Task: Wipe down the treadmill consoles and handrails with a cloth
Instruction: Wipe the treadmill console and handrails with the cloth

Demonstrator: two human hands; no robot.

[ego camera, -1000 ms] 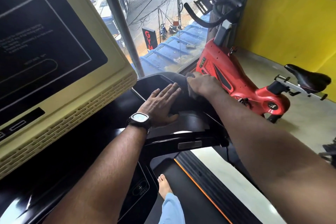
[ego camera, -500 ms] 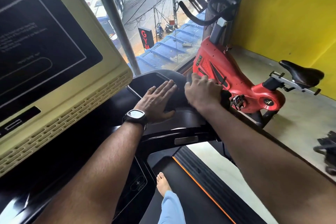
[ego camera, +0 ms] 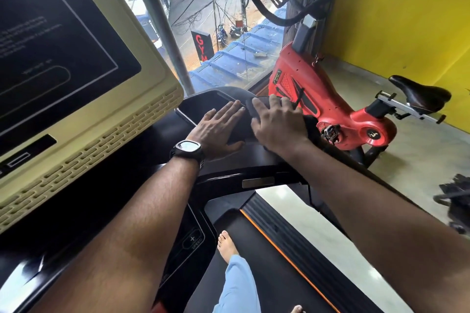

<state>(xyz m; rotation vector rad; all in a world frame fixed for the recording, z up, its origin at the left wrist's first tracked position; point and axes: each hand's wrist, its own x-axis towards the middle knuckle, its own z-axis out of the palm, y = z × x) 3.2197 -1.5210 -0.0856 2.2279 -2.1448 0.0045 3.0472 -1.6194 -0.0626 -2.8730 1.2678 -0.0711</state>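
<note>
Cloth work sits at the far right wing of the treadmill console (ego camera: pixel 203 107). There the right hand (ego camera: pixel 278 126) has its grip clamped on a dark cloth (ego camera: pixel 257 105), fingers bent over the wad and pressing it onto the rounded black edge. The left hand (ego camera: pixel 220 126), a wristwatch (ego camera: pixel 188 147) behind it, lies flat just beside, fingers straight and holding nothing.

To do this pass well, I judge the cloth should be spread under the palm, follow the curve in overlapping strokes, and not skip the strip under the bracing hand.

At left rises a cream-framed screen (ego camera: pixel 63 58). Near, a bare foot (ego camera: pixel 227 244) stands on the treadmill belt (ego camera: pixel 267 274). A red spin bike (ego camera: pixel 318 94) stands just right of the console on a grey floor (ego camera: pixel 419 155), by a yellow wall (ego camera: pixel 407 20). Far off, a window (ego camera: pixel 216 20) overlooks a street.
</note>
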